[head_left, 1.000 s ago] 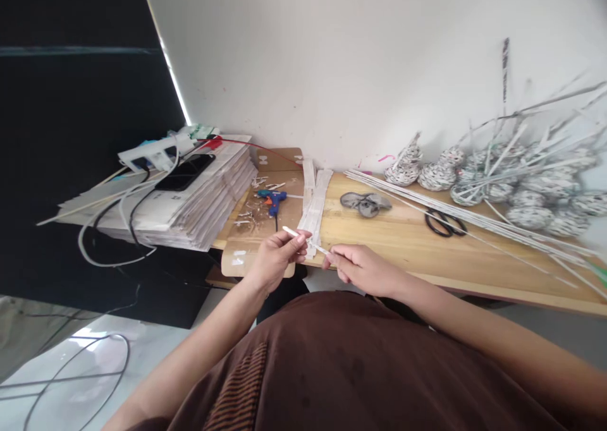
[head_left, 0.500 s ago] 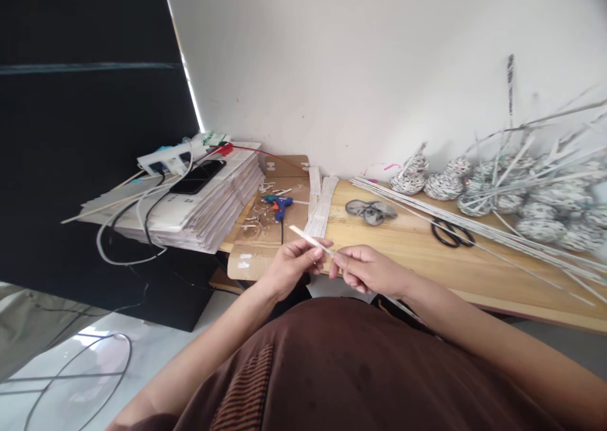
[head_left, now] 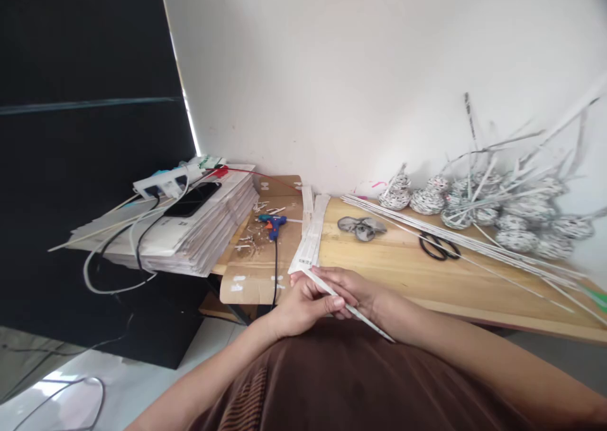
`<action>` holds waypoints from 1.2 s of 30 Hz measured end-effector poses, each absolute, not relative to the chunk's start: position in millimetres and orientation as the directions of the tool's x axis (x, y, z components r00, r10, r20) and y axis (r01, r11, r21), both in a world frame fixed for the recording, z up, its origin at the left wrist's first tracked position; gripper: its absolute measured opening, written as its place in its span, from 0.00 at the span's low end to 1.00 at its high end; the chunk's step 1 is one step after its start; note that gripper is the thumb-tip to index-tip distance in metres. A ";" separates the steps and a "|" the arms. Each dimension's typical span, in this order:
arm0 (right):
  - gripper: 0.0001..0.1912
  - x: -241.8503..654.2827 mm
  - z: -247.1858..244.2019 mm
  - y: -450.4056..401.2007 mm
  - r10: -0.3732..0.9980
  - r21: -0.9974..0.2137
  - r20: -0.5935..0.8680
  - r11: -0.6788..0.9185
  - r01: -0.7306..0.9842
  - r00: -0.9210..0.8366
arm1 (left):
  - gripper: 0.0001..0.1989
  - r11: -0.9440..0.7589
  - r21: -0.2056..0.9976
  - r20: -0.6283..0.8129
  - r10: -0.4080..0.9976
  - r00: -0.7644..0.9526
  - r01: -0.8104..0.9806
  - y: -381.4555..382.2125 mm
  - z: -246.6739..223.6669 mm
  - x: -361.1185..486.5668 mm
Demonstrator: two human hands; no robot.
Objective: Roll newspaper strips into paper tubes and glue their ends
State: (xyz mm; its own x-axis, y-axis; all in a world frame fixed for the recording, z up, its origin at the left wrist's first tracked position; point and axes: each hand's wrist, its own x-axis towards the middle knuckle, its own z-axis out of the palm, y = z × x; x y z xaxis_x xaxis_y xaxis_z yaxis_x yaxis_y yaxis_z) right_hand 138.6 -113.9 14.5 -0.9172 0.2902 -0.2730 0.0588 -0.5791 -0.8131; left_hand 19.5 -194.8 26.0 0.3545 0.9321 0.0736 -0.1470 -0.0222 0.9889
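A thin, whitish rolled paper stick [head_left: 367,321] slants across both hands, low in front of the brown shirt. My left hand [head_left: 301,308] is closed on it, the thumb pressing along its middle. Behind the stick, my right hand [head_left: 363,289] meets the left one, its fingers reaching left and bent around the stick; some fingertips are hidden. The stick's lower end sticks out past the right palm. Just beyond the hands, flat printed paper strips [head_left: 313,232] lie over the table edge.
A blue glue gun [head_left: 274,226] rests on a cardboard sheet [head_left: 251,282] with paper scraps. Left stands a paper stack [head_left: 190,251] bearing a phone [head_left: 193,200] and power strip [head_left: 164,183]. Rightward lie grey cloth [head_left: 363,227], black-handled scissors [head_left: 439,246], long paper sticks [head_left: 455,238] and woven paper pieces [head_left: 516,222].
The view has shifted, and both hands sit lower and closer to the body. My hands have come together, overlapping, and the stick now extends down to the right across my right hand.
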 end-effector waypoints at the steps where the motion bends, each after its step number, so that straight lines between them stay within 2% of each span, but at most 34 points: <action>1: 0.15 137.3 14.0 -117.3 0.372 -0.831 -0.226 -0.556 -0.022 -0.901 | 0.13 -0.048 0.991 0.086 0.942 0.324 -0.124 -196.3 24.4 18.8; 4: 0.14 138.7 20.1 -125.8 0.524 -0.832 -0.143 -0.523 -0.185 -0.839 | 0.10 -0.074 0.984 0.108 0.972 0.208 -0.165 -200.6 17.5 14.9; 8: 0.16 148.7 28.9 -121.8 0.613 -0.761 -0.178 -0.581 -0.287 -0.770 | 0.10 -0.076 0.974 0.096 0.992 0.085 -0.214 -203.7 8.2 7.7; 10: 0.17 158.4 27.9 -112.6 0.717 -0.824 -0.182 -0.484 -0.293 -0.673 | 0.11 -0.061 0.968 0.064 0.998 0.008 -0.245 -203.9 6.6 0.8; 13: 0.27 179.8 23.4 -100.1 0.859 -0.966 -0.082 -0.193 -0.171 -0.506 | 0.11 -0.085 0.932 0.025 0.985 -0.169 -0.353 -203.4 10.5 -15.3; 15: 0.27 194.9 22.4 -99.4 0.849 -0.996 -0.060 -0.087 -0.026 -0.526 | 0.10 -0.137 0.902 0.019 0.960 -0.279 -0.410 -202.7 16.6 -26.9; 18: 0.19 209.0 24.9 -111.1 0.673 -0.980 -0.076 0.084 0.178 -0.736 | 0.09 -0.195 0.875 0.024 0.932 -0.362 -0.444 -201.0 25.9 -37.4; 21: 0.20 209.5 26.6 -125.3 0.593 -0.963 -0.146 0.099 0.252 -0.792 | 0.09 -0.220 0.872 0.037 0.920 -0.389 -0.438 -199.3 30.9 -37.3; 24: 0.24 205.7 24.6 -130.9 0.636 -0.955 -0.171 0.080 0.285 -0.752 | 0.10 -0.218 0.873 0.045 0.927 -0.372 -0.437 -199.3 33.7 -37.4; 29: 0.24 206.5 20.6 -128.0 0.706 -0.961 -0.123 0.092 0.262 -0.698 | 0.21 -0.271 0.860 0.033 0.876 -0.482 -0.432 -207.4 36.3 -63.5; 31: 0.23 207.7 20.5 -126.9 0.725 -0.967 -0.104 0.088 0.241 -0.681 | 0.16 -0.273 0.855 -0.020 0.832 -0.554 -0.441 -212.9 33.8 -75.2; 33: 0.22 208.2 21.3 -126.6 0.747 -0.970 -0.067 0.107 0.219 -0.662 | 0.15 -0.245 0.851 -0.089 0.804 -0.588 -0.464 -217.9 30.6 -79.7; 36: 0.20 207.2 24.5 -127.5 0.765 -0.955 -0.009 0.184 0.231 -0.644 | 0.15 -0.142 0.883 -0.126 0.845 -0.519 -0.446 -220.9 28.9 -69.6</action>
